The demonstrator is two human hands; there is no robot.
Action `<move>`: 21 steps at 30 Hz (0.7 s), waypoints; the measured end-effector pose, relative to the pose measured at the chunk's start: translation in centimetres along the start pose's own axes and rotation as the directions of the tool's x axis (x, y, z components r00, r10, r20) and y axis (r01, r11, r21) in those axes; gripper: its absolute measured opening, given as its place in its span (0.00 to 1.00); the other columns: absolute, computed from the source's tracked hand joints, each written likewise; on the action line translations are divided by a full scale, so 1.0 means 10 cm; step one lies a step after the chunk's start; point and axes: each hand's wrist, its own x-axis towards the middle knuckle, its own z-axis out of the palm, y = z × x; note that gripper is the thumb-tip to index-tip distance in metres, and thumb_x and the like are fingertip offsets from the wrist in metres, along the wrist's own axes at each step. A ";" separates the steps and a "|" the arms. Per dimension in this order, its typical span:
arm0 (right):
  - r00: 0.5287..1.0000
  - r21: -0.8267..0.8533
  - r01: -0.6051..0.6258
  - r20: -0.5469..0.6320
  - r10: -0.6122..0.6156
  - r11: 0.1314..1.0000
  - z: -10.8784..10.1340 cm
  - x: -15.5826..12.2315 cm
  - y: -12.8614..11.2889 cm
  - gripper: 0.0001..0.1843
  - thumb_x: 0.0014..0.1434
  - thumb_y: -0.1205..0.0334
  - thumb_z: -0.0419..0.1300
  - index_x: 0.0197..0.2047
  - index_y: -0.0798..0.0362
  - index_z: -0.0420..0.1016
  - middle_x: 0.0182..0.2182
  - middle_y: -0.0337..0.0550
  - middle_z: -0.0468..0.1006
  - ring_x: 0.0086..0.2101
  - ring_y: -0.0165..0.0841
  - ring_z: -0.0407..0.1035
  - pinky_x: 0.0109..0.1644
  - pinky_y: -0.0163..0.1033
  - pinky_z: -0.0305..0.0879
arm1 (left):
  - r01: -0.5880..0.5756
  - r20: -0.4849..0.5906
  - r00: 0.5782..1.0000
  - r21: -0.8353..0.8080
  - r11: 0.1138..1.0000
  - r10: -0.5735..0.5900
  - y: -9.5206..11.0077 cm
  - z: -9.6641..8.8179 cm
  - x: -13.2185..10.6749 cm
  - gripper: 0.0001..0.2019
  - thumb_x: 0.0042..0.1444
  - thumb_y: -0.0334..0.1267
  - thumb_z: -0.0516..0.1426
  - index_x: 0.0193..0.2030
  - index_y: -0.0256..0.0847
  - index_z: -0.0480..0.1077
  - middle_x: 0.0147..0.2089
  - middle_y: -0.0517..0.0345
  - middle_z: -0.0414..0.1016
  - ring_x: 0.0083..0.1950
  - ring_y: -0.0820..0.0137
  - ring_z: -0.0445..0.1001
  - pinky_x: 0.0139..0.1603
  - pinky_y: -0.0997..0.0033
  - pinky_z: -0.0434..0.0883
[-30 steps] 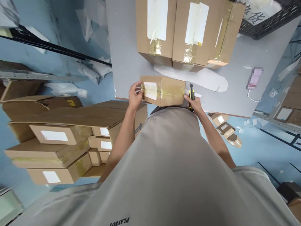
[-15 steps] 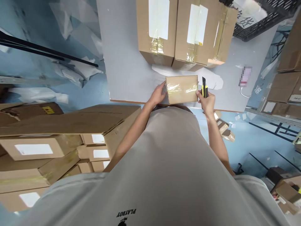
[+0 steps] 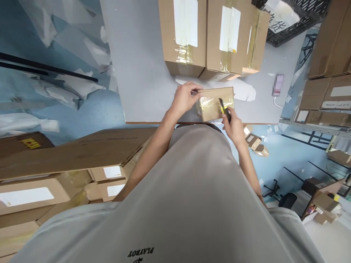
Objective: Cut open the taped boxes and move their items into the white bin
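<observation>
A small cardboard box [image 3: 210,109] with shiny clear tape across its top lies near the front edge of the grey table [image 3: 142,91]. My left hand [image 3: 186,96] grips the box at its far left corner, thumb on the top face and fingers at the back side. In my right hand [image 3: 233,126] is a yellow and black box cutter [image 3: 225,110], fingers wrapped round its handle. Its tip points away from me over the right part of the taped top; whether it touches the tape I cannot tell.
Large taped cartons [image 3: 185,33] stand just behind the small box. A black crate [image 3: 298,22] sits at the far right, with a blurred pinkish object [image 3: 278,84] in front of it. A big open carton [image 3: 82,149] holding boxes is at my left.
My left hand has moved from the box's left side up to its far left corner. The box cutter has swung from beside the box to over its top.
</observation>
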 end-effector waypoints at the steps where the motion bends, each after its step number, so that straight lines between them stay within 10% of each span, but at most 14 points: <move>1: 1.000 0.016 0.000 0.025 -0.001 1.000 0.06 -0.05 -0.11 0.33 0.83 0.50 0.45 0.83 0.53 0.61 0.50 0.54 0.91 0.45 0.49 0.86 0.56 0.48 0.77 | -0.001 0.011 1.000 0.003 1.000 0.001 0.00 -0.01 0.00 0.13 0.64 0.35 0.70 0.55 0.43 0.86 0.53 0.53 0.86 0.53 0.60 0.85 0.63 0.56 0.84; 9: 0.997 -0.057 -0.066 0.025 0.067 0.996 0.43 0.01 -0.62 0.34 0.83 0.54 0.48 0.86 0.53 0.61 0.60 0.56 0.89 0.56 0.52 0.85 0.62 0.49 0.77 | -0.019 0.088 0.996 -0.029 0.999 0.021 0.00 -0.10 0.05 0.12 0.62 0.36 0.72 0.52 0.43 0.86 0.50 0.55 0.88 0.52 0.58 0.85 0.61 0.56 0.85; 21: 0.970 -0.282 -0.198 0.080 0.229 0.939 0.35 0.01 -1.11 0.33 0.84 0.60 0.46 0.86 0.56 0.58 0.54 0.61 0.90 0.55 0.54 0.85 0.62 0.53 0.77 | -0.009 0.055 0.998 -0.034 0.999 0.011 -0.13 0.01 0.04 0.11 0.64 0.39 0.71 0.52 0.44 0.86 0.51 0.54 0.84 0.47 0.62 0.84 0.58 0.60 0.83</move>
